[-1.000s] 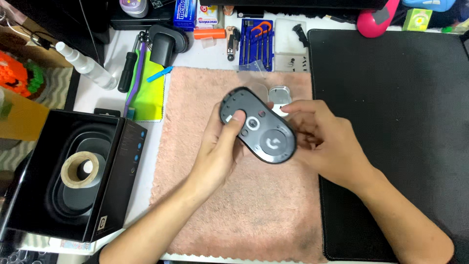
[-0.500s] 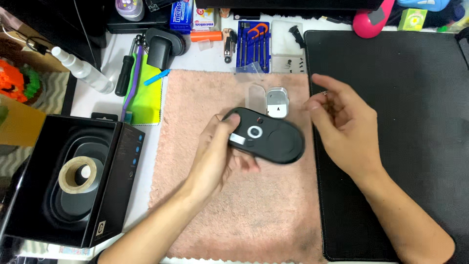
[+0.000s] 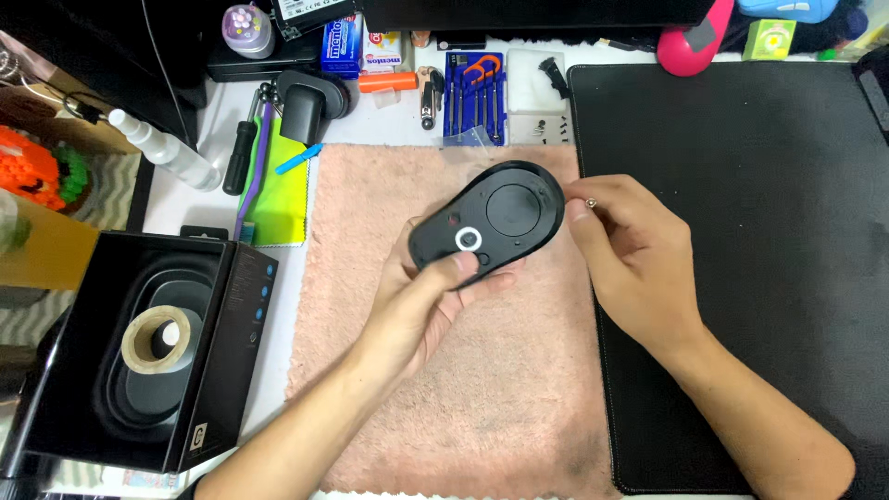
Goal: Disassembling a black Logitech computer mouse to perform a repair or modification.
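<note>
Mouse [image 3: 489,220] clamped underside-up in left hand [image 3: 428,294] over towel [image 3: 482,407]; right hand [image 3: 630,250] pinches screw [image 3: 591,202] beside its edge.

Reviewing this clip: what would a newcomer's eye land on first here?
First, the black computer mouse turned underside up, held by the left hand over the pink towel at centre. Next, the right hand beside it, pinching a tiny screw. At lower left, an open black box holds a tape roll.
</note>
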